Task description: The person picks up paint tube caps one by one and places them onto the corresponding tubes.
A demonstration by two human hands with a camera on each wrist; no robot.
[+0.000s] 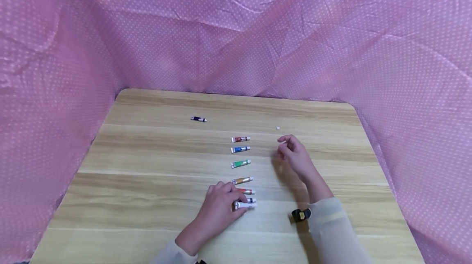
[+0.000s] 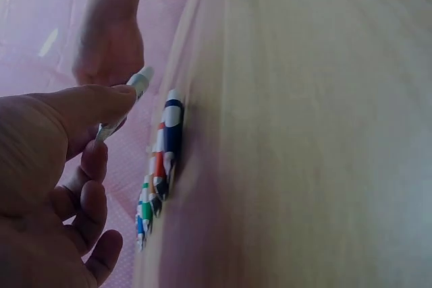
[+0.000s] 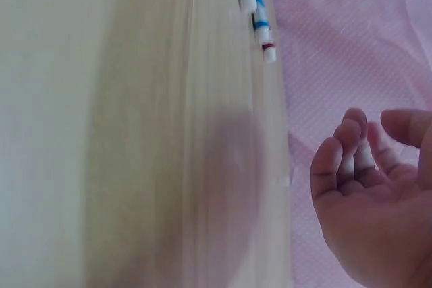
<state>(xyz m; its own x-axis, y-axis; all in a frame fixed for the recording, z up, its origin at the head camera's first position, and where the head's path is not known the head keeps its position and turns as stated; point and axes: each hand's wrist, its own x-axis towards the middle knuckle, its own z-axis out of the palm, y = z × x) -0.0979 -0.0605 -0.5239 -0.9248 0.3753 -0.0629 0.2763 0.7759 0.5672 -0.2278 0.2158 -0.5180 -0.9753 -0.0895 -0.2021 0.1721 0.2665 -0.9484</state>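
Note:
A column of small paint tubes lies mid-table: red (image 1: 240, 139), blue (image 1: 240, 149), green (image 1: 241, 164), ochre (image 1: 242, 180), orange (image 1: 247, 191) and dark blue (image 1: 252, 200). My left hand (image 1: 236, 205) pinches a white tube (image 1: 246, 205) at the near end of the column. In the left wrist view the thumb and forefinger (image 2: 118, 106) hold that white tube (image 2: 138, 85) just above the dark blue tube (image 2: 172, 123). My right hand (image 1: 285, 145) hovers to the right of the column, fingers loosely curled and empty (image 3: 378, 146). The tubes (image 3: 253, 1) lie far from its palm.
A lone dark tube (image 1: 198, 119) lies at the back left of the wooden table (image 1: 147, 182). A tiny white cap (image 1: 278, 128) sits beyond the right hand. Pink dotted cloth (image 1: 236, 30) walls in the table on three sides.

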